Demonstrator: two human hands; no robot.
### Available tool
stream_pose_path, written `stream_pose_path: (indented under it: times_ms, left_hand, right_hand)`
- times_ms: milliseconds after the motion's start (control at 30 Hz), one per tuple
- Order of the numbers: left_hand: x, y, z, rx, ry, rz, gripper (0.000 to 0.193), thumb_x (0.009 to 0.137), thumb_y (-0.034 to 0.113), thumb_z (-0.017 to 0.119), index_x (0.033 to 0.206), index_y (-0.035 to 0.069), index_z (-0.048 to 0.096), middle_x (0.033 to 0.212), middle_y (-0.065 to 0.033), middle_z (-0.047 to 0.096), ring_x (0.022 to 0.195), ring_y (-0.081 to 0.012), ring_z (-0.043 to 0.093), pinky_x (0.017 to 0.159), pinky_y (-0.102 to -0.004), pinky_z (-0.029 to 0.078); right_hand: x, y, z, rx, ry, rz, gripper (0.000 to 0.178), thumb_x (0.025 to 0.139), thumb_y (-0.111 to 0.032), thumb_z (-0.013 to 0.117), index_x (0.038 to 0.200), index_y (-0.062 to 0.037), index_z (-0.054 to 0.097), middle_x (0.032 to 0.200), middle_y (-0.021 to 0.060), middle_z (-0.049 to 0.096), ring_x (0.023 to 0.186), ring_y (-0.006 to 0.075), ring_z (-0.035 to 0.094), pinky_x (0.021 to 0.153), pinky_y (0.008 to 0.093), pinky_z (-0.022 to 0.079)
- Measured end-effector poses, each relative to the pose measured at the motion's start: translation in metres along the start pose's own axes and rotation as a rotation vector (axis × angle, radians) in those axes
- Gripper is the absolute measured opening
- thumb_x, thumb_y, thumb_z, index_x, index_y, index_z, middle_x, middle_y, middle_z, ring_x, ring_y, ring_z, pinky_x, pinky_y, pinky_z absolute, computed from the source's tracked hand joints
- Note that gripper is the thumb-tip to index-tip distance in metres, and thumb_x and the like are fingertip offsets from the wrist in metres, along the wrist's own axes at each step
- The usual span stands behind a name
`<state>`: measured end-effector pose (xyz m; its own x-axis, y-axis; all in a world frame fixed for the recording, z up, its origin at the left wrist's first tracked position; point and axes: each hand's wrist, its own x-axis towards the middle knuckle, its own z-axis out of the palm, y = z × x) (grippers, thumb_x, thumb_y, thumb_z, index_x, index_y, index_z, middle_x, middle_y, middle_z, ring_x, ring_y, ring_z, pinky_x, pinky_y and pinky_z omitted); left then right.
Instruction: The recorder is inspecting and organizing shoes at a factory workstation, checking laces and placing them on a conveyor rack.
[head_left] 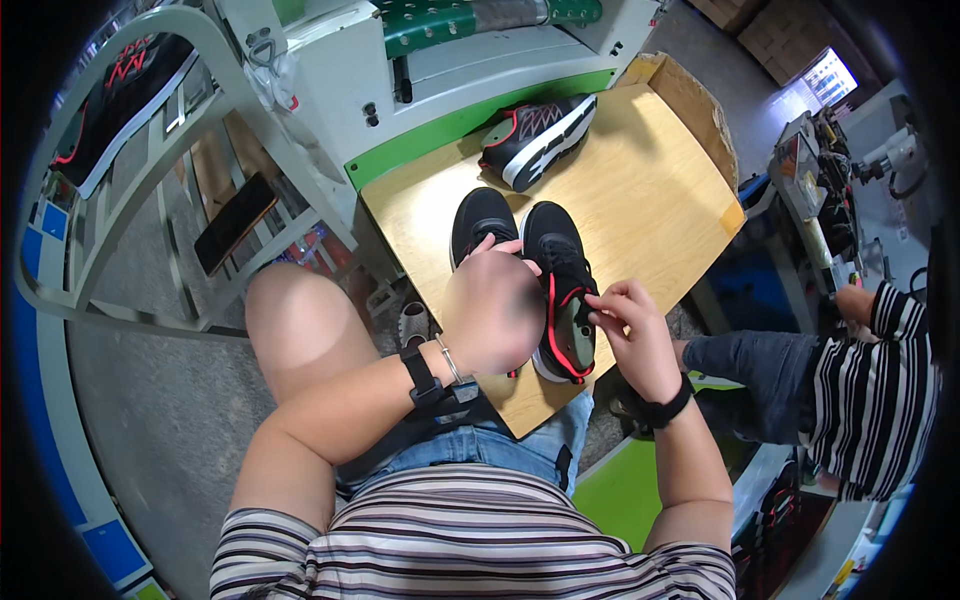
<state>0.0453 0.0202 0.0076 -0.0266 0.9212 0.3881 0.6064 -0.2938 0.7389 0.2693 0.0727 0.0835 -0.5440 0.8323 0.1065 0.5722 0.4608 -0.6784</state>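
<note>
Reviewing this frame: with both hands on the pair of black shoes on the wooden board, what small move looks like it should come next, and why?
Probably pressing the grey-green insole down flat inside the right-hand shoe. The right hand pinches at that shoe's collar beside the insole, while the left hand lies over the left-hand shoe, steadying the pair on the wooden board. Whether the insole already sits flat is not clear.

The two shoes (560, 290) up front were black with red trim, one showing a greyish-green insole. Third shoe (535, 135) was black with a white sole, and the counter (650, 190) was light wood-grain with a green machine panel (470, 120) behind.
</note>
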Motion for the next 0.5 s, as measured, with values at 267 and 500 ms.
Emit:
stream_pose_path:
  times_ms: [267, 500]
  left_hand:
    - [-0.008, 0.013, -0.005, -0.111, -0.018, -0.214, 0.082, 0.083, 0.029, 0.079, 0.15, 0.012, 0.035, 0.157, -0.0262, 0.019, 0.147, -0.0498, 0.021, 0.121, -0.0535, 0.025]
    - [-0.039, 0.015, 0.016, -0.211, 0.012, -0.381, 0.127, 0.075, 0.029, 0.088, 0.16, 0.004, -0.004, 0.161, -0.0315, 0.003, 0.152, -0.048, 0.009, 0.124, -0.0508, 0.017]
  right_hand:
    - [0.044, 0.004, 0.015, -0.322, 0.089, -0.044, 0.018, 0.088, -0.014, 0.07, 0.103, -0.005, 0.065, 0.108, 0.0183, 0.062, 0.095, 0.0387, 0.062, 0.08, 0.0444, 0.052]
    - [-0.052, -0.005, 0.044, -0.094, 0.106, 0.076, 0.069, 0.087, -0.021, 0.076, 0.149, -0.0102, 0.049, 0.163, 0.0251, 0.024, 0.145, 0.0436, 0.033, 0.118, 0.0489, 0.029]
